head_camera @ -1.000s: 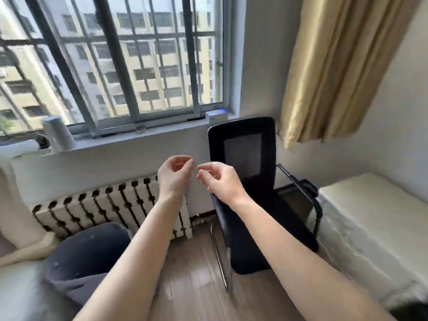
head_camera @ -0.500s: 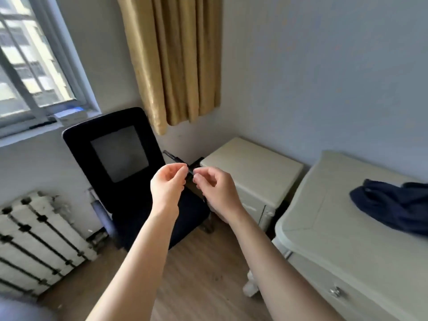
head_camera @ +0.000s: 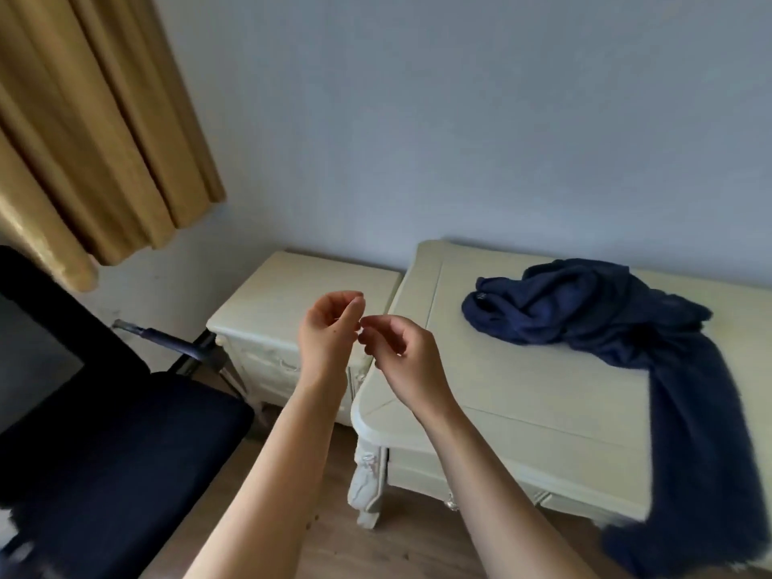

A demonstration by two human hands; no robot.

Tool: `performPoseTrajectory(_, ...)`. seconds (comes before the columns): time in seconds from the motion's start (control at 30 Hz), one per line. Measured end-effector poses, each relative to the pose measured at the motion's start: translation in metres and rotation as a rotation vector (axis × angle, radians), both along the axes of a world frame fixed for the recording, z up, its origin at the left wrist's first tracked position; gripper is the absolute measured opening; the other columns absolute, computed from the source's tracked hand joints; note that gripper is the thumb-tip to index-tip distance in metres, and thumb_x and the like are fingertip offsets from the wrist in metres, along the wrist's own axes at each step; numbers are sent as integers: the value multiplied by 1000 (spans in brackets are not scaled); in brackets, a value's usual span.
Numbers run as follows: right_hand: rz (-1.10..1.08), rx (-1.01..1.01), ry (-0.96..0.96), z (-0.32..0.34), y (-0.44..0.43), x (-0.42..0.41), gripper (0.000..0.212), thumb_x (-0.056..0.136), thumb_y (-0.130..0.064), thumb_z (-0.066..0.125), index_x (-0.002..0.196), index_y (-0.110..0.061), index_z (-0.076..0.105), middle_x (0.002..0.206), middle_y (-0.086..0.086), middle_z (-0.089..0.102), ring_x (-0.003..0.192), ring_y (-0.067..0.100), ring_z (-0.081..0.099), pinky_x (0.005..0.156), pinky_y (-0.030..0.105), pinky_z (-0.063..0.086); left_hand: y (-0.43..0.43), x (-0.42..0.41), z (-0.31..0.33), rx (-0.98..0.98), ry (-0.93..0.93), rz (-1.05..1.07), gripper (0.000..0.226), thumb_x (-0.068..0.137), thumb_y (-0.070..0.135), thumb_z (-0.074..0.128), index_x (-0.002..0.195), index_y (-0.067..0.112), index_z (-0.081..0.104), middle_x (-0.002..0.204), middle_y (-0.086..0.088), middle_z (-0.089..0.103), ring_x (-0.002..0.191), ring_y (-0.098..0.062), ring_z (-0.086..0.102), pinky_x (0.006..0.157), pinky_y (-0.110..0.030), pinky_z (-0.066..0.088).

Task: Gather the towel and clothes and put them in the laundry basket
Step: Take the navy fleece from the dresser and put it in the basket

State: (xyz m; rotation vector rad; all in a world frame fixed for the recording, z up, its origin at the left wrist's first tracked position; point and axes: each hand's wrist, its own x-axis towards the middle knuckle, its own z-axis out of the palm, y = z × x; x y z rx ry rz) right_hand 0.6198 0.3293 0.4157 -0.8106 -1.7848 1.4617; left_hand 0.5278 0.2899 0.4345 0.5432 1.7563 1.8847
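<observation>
View's swinging right from the window and chair, so the navy clothes (head_camera: 605,323) are now showing, draped over the cream dresser (head_camera: 522,394), while left hand (head_camera: 328,332) and right hand (head_camera: 397,353) are hovering empty, fingertips nearly touching, basket not showing.

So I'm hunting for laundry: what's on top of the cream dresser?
A crumpled navy garment lies on the cream dresser, bunched at the back, one end trailing over the front edge. Whatever sits beneath its folds is covered. Both hands hover before the dresser, apart from the garment.
</observation>
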Motion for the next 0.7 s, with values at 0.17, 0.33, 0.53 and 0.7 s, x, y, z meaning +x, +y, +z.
performPoseTrajectory(0.17,-143,-16,12,-6,35,18,16,90,-17,58,100,-19,71,82,-10,70,73,1,63,70,17,47,51,11,-4,4,2,-138,16,89,8,60,77,18,60,67,4,55,55,-8,53,58,-20,47)
performPoseTrajectory(0.33,-286,-40,16,-20,69,38,15,89,-16,57,98,-22,68,86,-5,70,78,6,64,71,21,48,99,27,-19,-29,3,-262,14,88,10,61,77,18,61,70,3,57,62,-11,52,61,-22,45)
performPoseTrajectory(0.53,-390,-81,3,-30,106,64,16,89,-16,56,99,-19,68,85,-4,71,80,9,65,74,21,51,140,49,-30,-95,10,-347,13,87,9,61,77,18,62,71,4,59,65,-12,53,62,-23,45)
performPoseTrajectory(0.7,-403,-81,2,-38,146,86,16,90,-14,56,100,-14,68,85,-1,70,76,8,64,72,22,49,179,74,-35,-126,46,-369,15,86,8,60,74,17,62,68,4,60,59,-8,55,60,-21,46)
